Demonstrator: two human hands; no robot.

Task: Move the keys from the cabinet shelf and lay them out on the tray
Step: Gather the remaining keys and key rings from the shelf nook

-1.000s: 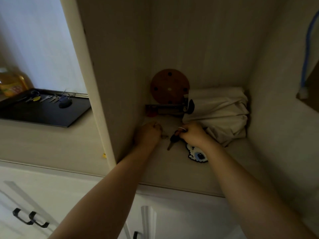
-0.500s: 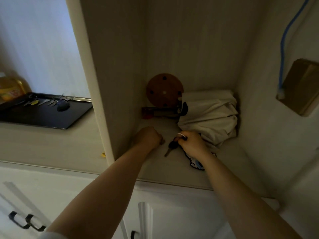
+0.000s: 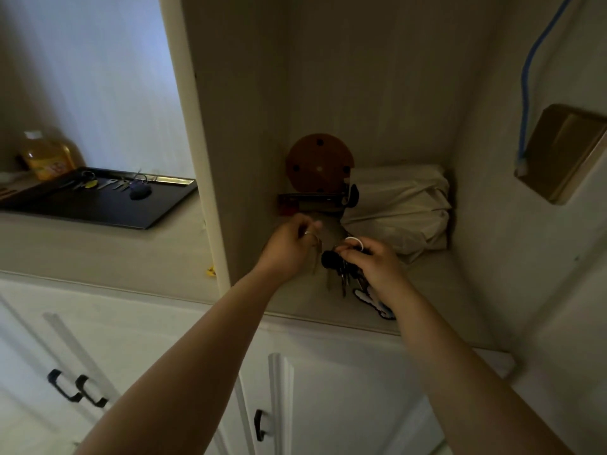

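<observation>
Inside the cabinet, my right hand pinches a key bunch with a black-headed key, a white ring and a white-and-blue cartoon tag; the keys hang just above the shelf. To its left, my left hand is closed on a small key on a metal ring, also lifted off the shelf. The black tray lies on the counter to the left, outside the cabinet. Several keys and a dark fob lie in a row along its far side.
A round brown disc, a dark bar-shaped item and a bundled beige cloth fill the back of the shelf. The cabinet's side wall stands between shelf and tray. A yellow bottle stands behind the tray. Cupboard doors with black handles are below.
Both hands have risen off the shelf with their keys; the right hand's bunch now dangles, its cartoon tag lifted partly. The view has tilted a little to the right.
</observation>
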